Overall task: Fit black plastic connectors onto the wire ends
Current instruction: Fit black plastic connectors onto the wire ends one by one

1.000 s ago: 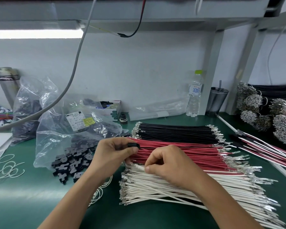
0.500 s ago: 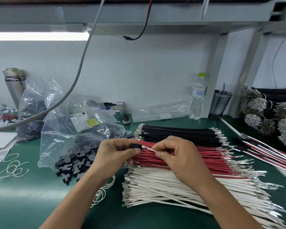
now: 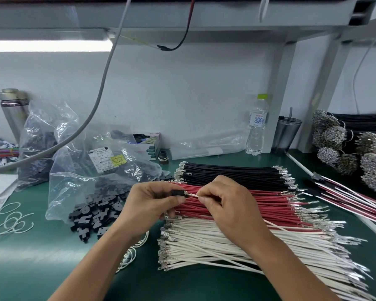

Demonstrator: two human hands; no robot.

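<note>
My left hand (image 3: 152, 203) pinches a small black plastic connector (image 3: 178, 192) between thumb and fingers. My right hand (image 3: 228, 205) pinches a white wire (image 3: 192, 194) near its metal tip, and the tip touches the connector's opening. Both hands hover over three flat stacks of cut wires: black wires (image 3: 232, 174) at the back, red wires (image 3: 271, 203) in the middle, white wires (image 3: 215, 246) at the front. Loose black connectors (image 3: 91, 220) spill from a clear plastic bag (image 3: 78, 187) to the left.
On the green mat (image 3: 30, 268) lie white wire loops (image 3: 11, 222) at the left. A water bottle (image 3: 256, 127) and a dark cup (image 3: 288, 133) stand at the back. Bundled wires (image 3: 345, 153) and finished red-white leads (image 3: 356, 203) lie at the right. A grey cable (image 3: 100, 94) hangs overhead.
My right hand lifted a white wire off the stack and brought its tip up to the connector in my left hand. The camera shifted slightly.
</note>
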